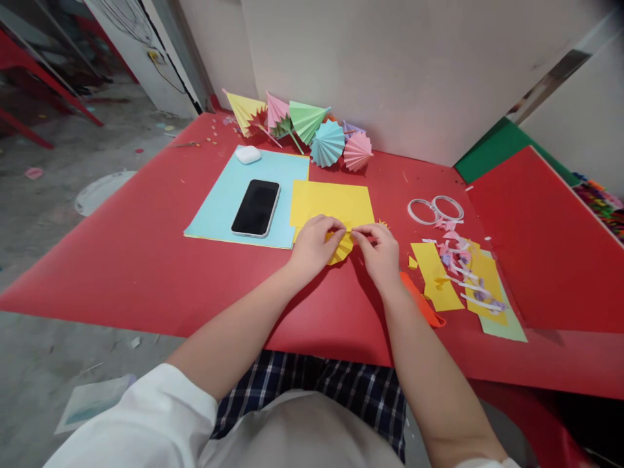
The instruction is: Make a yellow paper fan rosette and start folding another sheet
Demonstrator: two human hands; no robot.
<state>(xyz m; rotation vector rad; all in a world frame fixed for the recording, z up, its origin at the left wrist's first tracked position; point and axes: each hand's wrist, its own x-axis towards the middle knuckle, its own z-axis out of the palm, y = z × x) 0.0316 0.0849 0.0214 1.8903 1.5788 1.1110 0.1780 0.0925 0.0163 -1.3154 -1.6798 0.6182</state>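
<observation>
Red table [121, 260] set against a pale wall [365, 71]. At its middle, a yellow fan [342, 251] of pleated paper hangs between the two hands, its rounded edge toward the person. The left hand [316, 242] pinches the narrow gathered part between thumb and fingertips; the right hand [379, 250] pinches it likewise, just beside. Whether the fan touches the table cannot be told. For good work, both pinches should be level and close together, pressing the folds one upon another; pulling sideways would probably tear thin paper or soften its creases. Leaving the rounded edge free should let the pleats spread evenly. A toothed yellow edge [384, 223] shows just beyond the right hand; its connection to the fan is hidden. Beyond both hands lies a yellow sheet [336, 200]; left of the left hand, a phone [256, 208] rests on a blue sheet [214, 211]. Right of the right hand lie an orange piece [422, 302], a yellow strip [439, 286] and scraps [455, 260]. Farthest beyond the hands, paper parasols [327, 144] line the wall.
</observation>
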